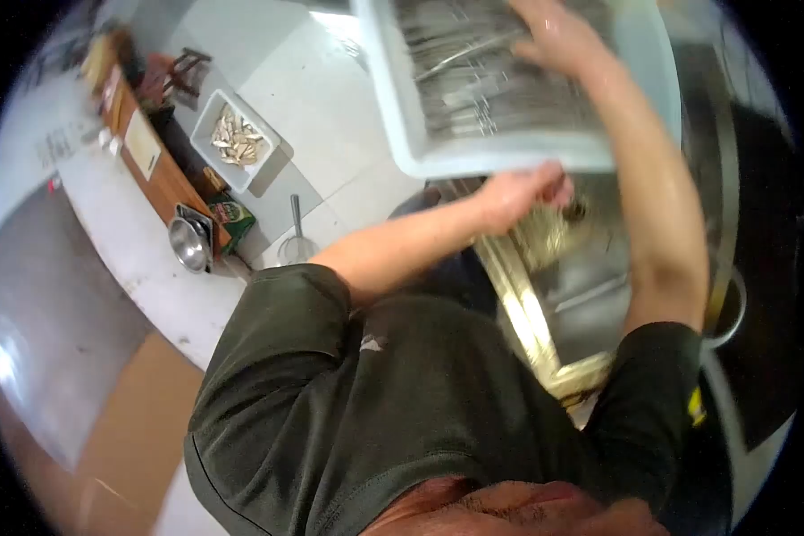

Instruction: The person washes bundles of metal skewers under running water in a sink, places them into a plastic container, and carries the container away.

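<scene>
A large pale plastic tub (402,134) fills the top of the view, with blurred grey, streaky, wet-looking contents (482,80). My left hand (523,196) is at the tub's near rim, fingers curled against the edge; exactly how they grip it is partly hidden. My right hand (558,40) reaches over the tub's right part, above the contents, with thumb and fingers apart and nothing visible in it. Its fingertips run near the frame's top edge. Beneath the tub lies a shiny metal sink or basin (590,295) with a bright rim.
On the floor at left stands a white tray (201,134) of small fish (237,138). A handled strainer (297,241) lies nearby. Metal bowls (189,243) and a green packet (232,219) sit by a wooden shelf (165,183). A pale ledge (125,255) runs along the left.
</scene>
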{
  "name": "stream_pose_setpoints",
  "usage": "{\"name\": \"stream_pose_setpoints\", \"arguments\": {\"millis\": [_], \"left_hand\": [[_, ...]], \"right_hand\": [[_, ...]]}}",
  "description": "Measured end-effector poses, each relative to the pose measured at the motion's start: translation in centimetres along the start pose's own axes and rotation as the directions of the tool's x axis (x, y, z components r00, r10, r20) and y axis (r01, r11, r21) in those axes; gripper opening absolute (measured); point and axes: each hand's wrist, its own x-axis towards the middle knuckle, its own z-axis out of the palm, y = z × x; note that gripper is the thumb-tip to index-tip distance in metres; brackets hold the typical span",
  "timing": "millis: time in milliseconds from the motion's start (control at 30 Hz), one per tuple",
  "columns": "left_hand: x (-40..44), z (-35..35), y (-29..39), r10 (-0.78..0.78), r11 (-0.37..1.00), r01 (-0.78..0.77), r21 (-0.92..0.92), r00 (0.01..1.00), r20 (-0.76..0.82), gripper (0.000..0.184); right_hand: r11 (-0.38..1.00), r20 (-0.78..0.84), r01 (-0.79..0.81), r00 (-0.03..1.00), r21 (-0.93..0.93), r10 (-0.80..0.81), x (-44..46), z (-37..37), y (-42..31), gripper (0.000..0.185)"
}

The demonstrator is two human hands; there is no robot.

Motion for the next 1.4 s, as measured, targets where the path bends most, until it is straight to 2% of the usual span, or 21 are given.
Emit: {"name": "stream_pose_setpoints", "arguments": {"millis": [33,67,100,167,233,300,367,433,500,567,600,633,700,800,933,1033,1133,1233,1267,1333,1400], "left_hand": [[0.0,0.1,0.0,-0.029,0.998,0.030,0.058,0.999,-0.012,0.038],[0.7,0.1,-1.0,0.009,0.999,-0.010,-0.046,1.000,-0.008,0.039],[1.4,0.1,-1.5,0.067,0.988,-0.068,-0.141,0.998,-0.009,0.040],[1.8,-0.4,-2.1,0.092,0.986,-0.088,-0.139,0.996,0.019,0.041],[1.7,-0.3,-2.1,0.109,0.986,-0.105,-0.130,0.994,0.024,0.040],[2.1,-0.3,-2.4,0.137,0.978,-0.134,-0.161,0.991,0.006,0.042],[2.3,-0.2,-2.6,0.153,0.980,-0.155,-0.126,0.988,-0.022,0.044],[2.1,0.0,-2.5,0.152,0.983,-0.155,-0.102,0.988,-0.040,0.047],[2.4,-0.6,-2.9,0.183,0.978,-0.185,-0.095,0.983,-0.029,0.049],[2.3,-0.5,-3.0,0.208,0.969,-0.215,-0.120,0.976,-0.071,0.050],[2.3,0.0,-2.9,0.228,0.960,-0.237,-0.145,0.970,-0.079,0.049],[2.3,0.0,-3.0,0.236,0.965,-0.244,-0.091,0.967,-0.092,0.050],[2.5,0.3,-3.3,0.285,0.947,-0.296,-0.121,0.953,-0.105,0.051],[2.8,0.9,-3.7,0.355,0.927,-0.361,-0.104,0.932,-0.069,0.051],[3.1,1.6,-4.3,0.374,0.925,-0.376,-0.053,0.926,-0.047,0.054],[3.9,1.9,-4.0,0.374,0.927,-0.375,-0.025,0.927,-0.024,0.056],[4.3,3.0,-5.3,0.365,0.931,-0.365,0.001,0.931,-0.008,0.056],[4.7,3.5,-6.7,0.267,0.964,-0.267,0.000,0.963,-0.037,0.052],[4.8,4.0,-7.3,0.261,0.965,-0.262,0.004,0.959,-0.114,0.054],[5.2,4.1,-8.5,0.209,0.978,-0.207,0.032,0.964,-0.163,0.051],[5.5,4.5,-9.3,0.147,0.989,-0.143,0.036,0.966,-0.213,0.046]], "right_hand": [[0.957,0.128,-0.226,0.959,-0.185,0.251,-1.3,-0.6,-0.1,0.050],[0.978,-0.057,-0.197,0.980,-0.069,0.193,-3.5,-3.3,-1.4,0.052],[0.990,-0.269,-0.138,0.953,0.018,0.138,-6.1,-6.1,-2.9,0.054],[0.907,-0.435,-0.407,0.840,-0.111,0.324,-12.6,-6.5,-1.5,0.047],[0.881,-0.576,-0.429,0.675,0.200,0.460,-20.5,-5.4,-1.8,0.049],[0.680,-0.358,-0.552,0.584,0.482,0.728,-28.4,0.0,-1.9,0.071],[0.594,-0.139,-0.761,0.579,0.259,0.803,-36.1,8.1,-2.3,0.077],[0.549,0.113,-0.823,0.565,0.145,0.817,-42.8,17.0,-3.9,0.083],[0.648,0.316,-0.760,0.627,0.045,0.712,-46.7,23.0,-4.6,0.089],[0.615,0.424,-0.787,0.573,0.048,0.701,-48.4,27.2,-5.3,0.093],[0.688,0.406,-0.725,0.639,0.036,0.653,-49.5,29.1,-5.5,0.093],[0.698,0.379,-0.714,0.660,0.050,0.648,-50.6,30.8,-5.7,0.092],[0.717,0.308,-0.694,0.698,0.070,0.646,-51.3,33.4,-5.3,0.092],[0.748,0.291,-0.661,0.727,0.054,0.622,-52.3,34.8,-5.0,0.081],[0.798,0.175,-0.602,0.789,0.029,0.589,-51.5,34.8,-2.3,0.071],[0.823,-0.043,-0.568,0.822,-0.002,0.568,-50.5,35.1,0.8,0.064],[0.787,-0.116,-0.615,0.787,-0.050,0.607,-48.8,34.1,3.3,0.064],[0.724,-0.229,-0.690,0.701,0.019,0.675,-46.6,33.5,4.5,0.064],[0.711,-0.256,-0.703,0.681,0.035,0.686,-46.0,33.6,4.5,0.064],[0.685,-0.302,-0.726,0.639,0.069,0.708,-45.2,34.0,4.5,0.063],[0.658,-0.186,-0.753,0.645,0.014,0.741,-45.0,33.8,4.9,0.056]]}}
